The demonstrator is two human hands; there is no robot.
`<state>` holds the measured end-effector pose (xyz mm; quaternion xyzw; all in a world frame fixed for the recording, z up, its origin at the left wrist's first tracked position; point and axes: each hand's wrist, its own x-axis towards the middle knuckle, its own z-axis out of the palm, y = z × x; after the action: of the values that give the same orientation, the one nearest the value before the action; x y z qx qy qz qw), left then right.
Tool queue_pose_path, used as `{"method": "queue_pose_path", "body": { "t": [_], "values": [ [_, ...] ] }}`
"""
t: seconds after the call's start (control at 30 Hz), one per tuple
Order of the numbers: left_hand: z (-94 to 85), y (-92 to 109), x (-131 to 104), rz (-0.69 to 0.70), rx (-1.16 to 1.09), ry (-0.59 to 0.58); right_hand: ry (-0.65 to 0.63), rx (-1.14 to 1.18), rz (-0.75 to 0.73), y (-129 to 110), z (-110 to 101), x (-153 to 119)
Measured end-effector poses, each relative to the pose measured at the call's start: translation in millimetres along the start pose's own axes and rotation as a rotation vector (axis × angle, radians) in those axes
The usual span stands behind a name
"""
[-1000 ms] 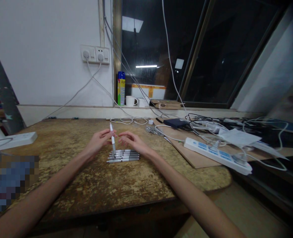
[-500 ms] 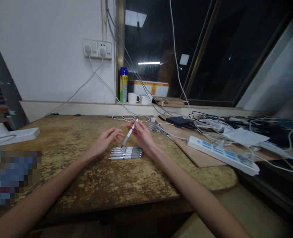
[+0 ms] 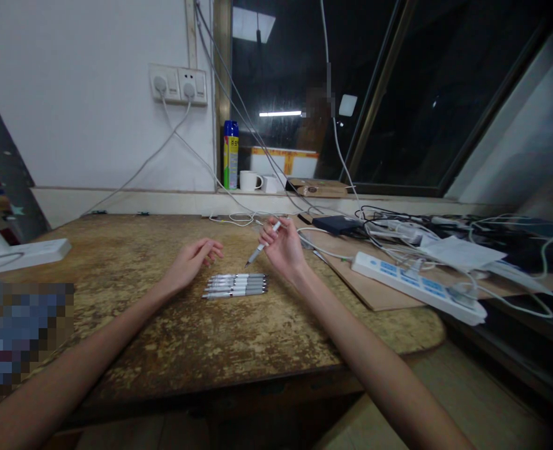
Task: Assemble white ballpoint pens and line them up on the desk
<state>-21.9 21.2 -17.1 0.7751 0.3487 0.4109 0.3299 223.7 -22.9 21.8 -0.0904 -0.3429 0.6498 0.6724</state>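
Observation:
A white and grey pen (image 3: 256,252) is held in my right hand (image 3: 283,247), tilted with its dark tip pointing down to the left. Just below that tip, several similar pens (image 3: 239,285) lie side by side in a row on the worn wooden table (image 3: 201,350). My left hand (image 3: 195,259) hovers at the upper left of the row, fingers apart and slightly curled, with nothing in it.
A white power strip (image 3: 417,287) lies at the right, partly on a brown board (image 3: 365,290), near tangled cables. Another strip (image 3: 32,255) is at the left. A spray can (image 3: 230,156) and white mug (image 3: 249,180) stand on the sill.
My right hand has moved right and slightly up with the pen, away from the row. My left hand has shifted a little left, so the hands are farther apart.

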Motion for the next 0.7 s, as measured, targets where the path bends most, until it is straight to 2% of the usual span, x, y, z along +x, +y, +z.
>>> {"method": "queue_pose_path", "body": {
  "t": [0.33,0.7],
  "values": [
    [-3.0,-4.0,-2.1,0.006,0.052,-0.005,0.064,-0.206,-0.079,-4.0,2.2,-0.4],
    [-2.5,3.6,-3.7,-0.015,0.086,-0.006,0.068,-0.159,-0.096,-8.2,1.6,0.3]
  ]
}}
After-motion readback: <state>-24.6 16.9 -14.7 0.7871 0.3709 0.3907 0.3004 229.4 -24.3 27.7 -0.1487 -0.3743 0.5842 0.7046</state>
